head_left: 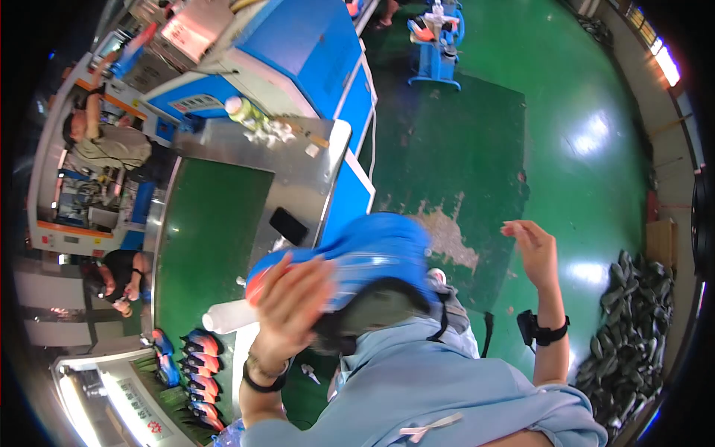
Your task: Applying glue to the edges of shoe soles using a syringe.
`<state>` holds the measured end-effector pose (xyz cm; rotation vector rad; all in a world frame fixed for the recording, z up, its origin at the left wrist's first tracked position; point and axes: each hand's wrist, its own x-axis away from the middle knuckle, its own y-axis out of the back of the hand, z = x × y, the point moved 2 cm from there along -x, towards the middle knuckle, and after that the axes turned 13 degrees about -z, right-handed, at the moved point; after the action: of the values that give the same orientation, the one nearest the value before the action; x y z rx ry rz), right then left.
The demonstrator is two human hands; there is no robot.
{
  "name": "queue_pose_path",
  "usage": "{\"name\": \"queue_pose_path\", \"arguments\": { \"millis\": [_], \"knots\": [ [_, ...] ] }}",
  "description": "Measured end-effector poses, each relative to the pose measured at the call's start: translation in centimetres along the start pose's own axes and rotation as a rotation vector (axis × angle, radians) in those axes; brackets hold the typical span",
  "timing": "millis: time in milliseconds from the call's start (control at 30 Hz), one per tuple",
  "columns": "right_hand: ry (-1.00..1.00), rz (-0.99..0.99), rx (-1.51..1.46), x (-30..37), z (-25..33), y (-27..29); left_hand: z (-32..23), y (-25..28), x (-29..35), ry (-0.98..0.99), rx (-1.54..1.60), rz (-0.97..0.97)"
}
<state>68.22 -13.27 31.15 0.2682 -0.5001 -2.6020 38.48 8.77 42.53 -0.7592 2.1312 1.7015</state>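
Note:
A large blue shoe upper [376,257], smeared by motion, fills the middle in front of my body. Its dark collar and greyish opening face me, and a patch of orange shows at its left end. My left hand [292,302] overlaps that end with fingers stretched out and blurred; whether it touches the upper I cannot tell. Off to the right, my right hand [535,252] is raised over the floor, apart from the upper, fingers loosely spread and nothing in them. A dark band with a small box [544,328] circles my right wrist.
A metal worktop [298,179] beside a blue and white machine [298,52] carries a black phone [288,226] and a green-and-white bottle [246,112]. A white bottle [227,316] lies left of my hand. Blue-orange shoes [201,372] line a rack. Dark pieces [625,343] are heaped right. Two people work left.

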Motion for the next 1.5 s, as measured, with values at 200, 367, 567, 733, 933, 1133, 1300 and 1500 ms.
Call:
{"name": "queue_pose_path", "arguments": {
  "millis": [200, 367, 567, 733, 933, 1133, 1300, 1500],
  "knots": [
    [0.045, -0.208, -0.012, -7.8, -3.6, 7.8, -5.6, -8.7, -16.8, -0.655, -0.048, -0.186],
    [-0.070, -0.353, -0.008, -13.3, -7.9, 13.1, -5.4, -16.2, -27.8, -0.821, 0.083, -0.190],
    [-0.352, -0.660, 0.167, -19.5, -15.7, 20.8, -0.9, -26.2, -40.1, -0.915, 0.214, -0.311],
    [-0.498, -0.863, 0.038, -22.5, -20.1, 24.4, 2.5, -32.7, -51.9, -0.896, 0.299, -0.324],
    [-0.638, -0.871, 0.119, -33.5, -24.7, 24.6, 10.5, -42.4, -66.5, -0.862, 0.291, -0.405],
    [-0.705, -0.736, 0.193, -52.6, -31.6, 23.1, 22.5, -54.6, -79.8, -0.855, 0.019, -0.218],
    [-0.576, -0.638, 0.205, -72.8, -30.4, 19.1, 37.1, -62.5, -91.2, -0.525, -0.041, -0.031],
    [-0.274, -0.278, 0.333, -89.8, -22.6, 10.5, 59.4, -69.7, -102.2, -0.468, -0.261, 0.072]
  ]
}}
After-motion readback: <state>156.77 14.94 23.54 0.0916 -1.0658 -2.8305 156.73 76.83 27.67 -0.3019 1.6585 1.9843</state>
